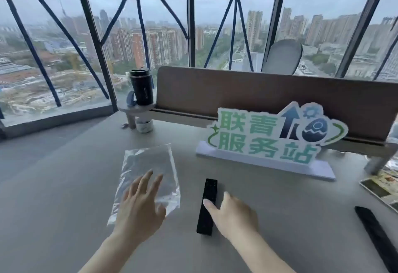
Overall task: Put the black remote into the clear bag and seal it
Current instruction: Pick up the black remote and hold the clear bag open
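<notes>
The left hand hovers over the near end of the flat bag, fingers spread, gripping nothing. Just right lies the remote, long axis pointing away. The right hand, nearer, straddles it, thumb across, not yet clenched.

left hand over clear bag, right hand perhaps touching black remote

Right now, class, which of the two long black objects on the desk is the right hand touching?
The black remote beside the clear bag; the right hand rests against it. The other black object lies untouched at the far right edge.
</notes>
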Demonstrator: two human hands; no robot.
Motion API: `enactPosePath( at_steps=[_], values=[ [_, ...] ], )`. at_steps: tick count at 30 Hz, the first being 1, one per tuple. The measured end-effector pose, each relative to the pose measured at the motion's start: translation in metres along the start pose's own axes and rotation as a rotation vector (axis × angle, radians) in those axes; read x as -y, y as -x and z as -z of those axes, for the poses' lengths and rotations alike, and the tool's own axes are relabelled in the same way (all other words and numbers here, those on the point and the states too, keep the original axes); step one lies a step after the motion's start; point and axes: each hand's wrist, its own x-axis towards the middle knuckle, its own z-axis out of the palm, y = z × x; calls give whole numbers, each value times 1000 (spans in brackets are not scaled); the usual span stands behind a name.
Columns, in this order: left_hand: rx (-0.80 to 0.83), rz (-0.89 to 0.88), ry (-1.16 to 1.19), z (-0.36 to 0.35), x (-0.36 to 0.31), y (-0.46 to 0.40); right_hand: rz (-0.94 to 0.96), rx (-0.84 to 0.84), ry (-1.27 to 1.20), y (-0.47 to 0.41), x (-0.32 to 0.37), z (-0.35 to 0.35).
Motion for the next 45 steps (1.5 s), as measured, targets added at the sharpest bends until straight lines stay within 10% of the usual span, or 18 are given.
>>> enactPosePath(
  at_steps=[8, 16, 27, 31, 37, 45],
  values=[
    [-4, -54, -189, -23, 54, 17, -102, -53, 27, 18, 22, -43],
    [10, -184, 6, -5, 12, 31, -49, 331, -898, 99, -27, 25],
    [-32, -161, 337, 6, -68, 45, -10, 241, -866, 101, -17, 2],
    [-33, -176, 342, -6, -84, 51, -1, -59, -423, 124, -93, 24],
    [-88, -164, 340, -22, -102, 64, -43, 251, 166, 165, -179, 35],
    [-56, -149, 410, -16, -114, 80, 11, 148, -478, 176, -162, 28]
  ],
)
